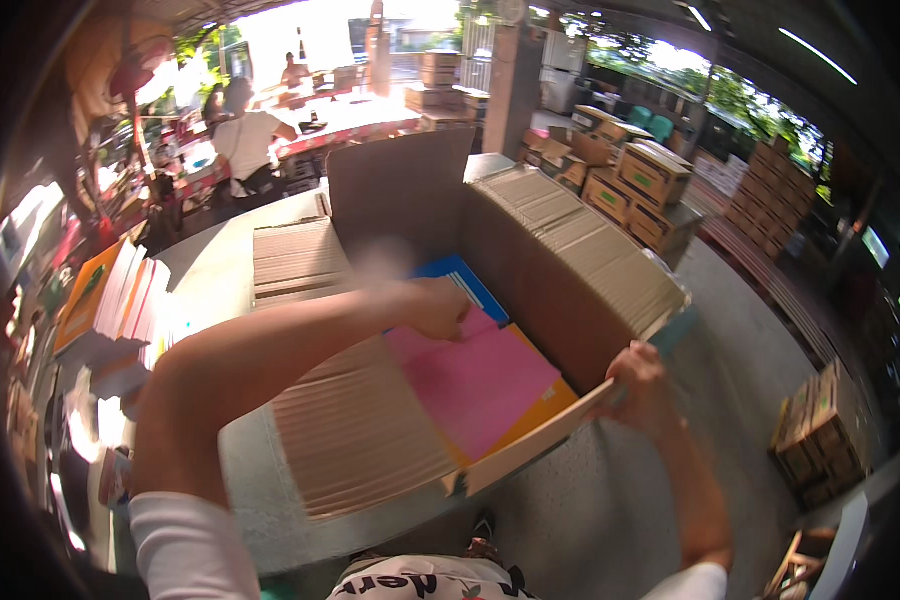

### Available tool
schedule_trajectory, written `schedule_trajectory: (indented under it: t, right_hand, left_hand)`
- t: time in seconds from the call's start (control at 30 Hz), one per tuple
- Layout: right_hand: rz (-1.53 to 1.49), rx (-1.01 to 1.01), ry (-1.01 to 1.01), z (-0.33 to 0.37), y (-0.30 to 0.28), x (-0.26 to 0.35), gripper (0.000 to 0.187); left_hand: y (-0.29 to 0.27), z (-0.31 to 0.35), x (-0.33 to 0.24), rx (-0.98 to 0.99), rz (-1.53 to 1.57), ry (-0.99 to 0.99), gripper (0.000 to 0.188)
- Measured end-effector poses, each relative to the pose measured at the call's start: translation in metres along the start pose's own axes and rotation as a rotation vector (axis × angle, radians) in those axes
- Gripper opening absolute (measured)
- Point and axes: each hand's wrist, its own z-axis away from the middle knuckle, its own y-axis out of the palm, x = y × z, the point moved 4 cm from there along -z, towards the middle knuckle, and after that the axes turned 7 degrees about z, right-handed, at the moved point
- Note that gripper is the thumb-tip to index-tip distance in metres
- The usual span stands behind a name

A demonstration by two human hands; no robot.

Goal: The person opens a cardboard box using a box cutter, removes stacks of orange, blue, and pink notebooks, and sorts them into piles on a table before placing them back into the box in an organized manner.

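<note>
A large cardboard box (555,250) stands with its flaps folded out. Inside it lies a pink sheet (480,385) over an orange one (535,420), with a blue item (485,298) at the far end. My left arm reaches over the left flap (355,430). My left hand (442,308) is closed at the pink sheet's far edge; its fingertips are partly hidden. At the box's near right corner, my right hand (642,385) grips the near flap (530,440), thumb and fingers around its edge.
The box rests on a pale table (255,455). To the left stands a stack of orange and white booklets (120,300). Closed cartons (645,185) are piled at the back right, and another carton (822,435) sits at right. Farther back, a person in white (245,145) works by a long table.
</note>
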Motion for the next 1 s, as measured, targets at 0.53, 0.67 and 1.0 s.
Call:
schedule_trajectory:
  t: [0.53, 0.67, 1.0]
  right_hand:
    - [-0.216, -0.070, 0.042, 0.011, 0.010, -0.007, 0.042]
    - [-0.173, -0.038, 0.085, 0.011, 0.010, -0.001, 0.045]
    - [0.046, 0.065, 0.185, 0.011, -0.012, 0.025, 0.051]
  left_hand:
    - [0.079, -0.178, -0.009, 0.158, 0.064, 0.221, 0.099]
    - [0.084, -0.173, -0.006, 0.030, -0.010, 0.278, 0.080]
    - [-0.081, -0.036, -0.030, -0.641, -0.394, 0.389, 0.023]
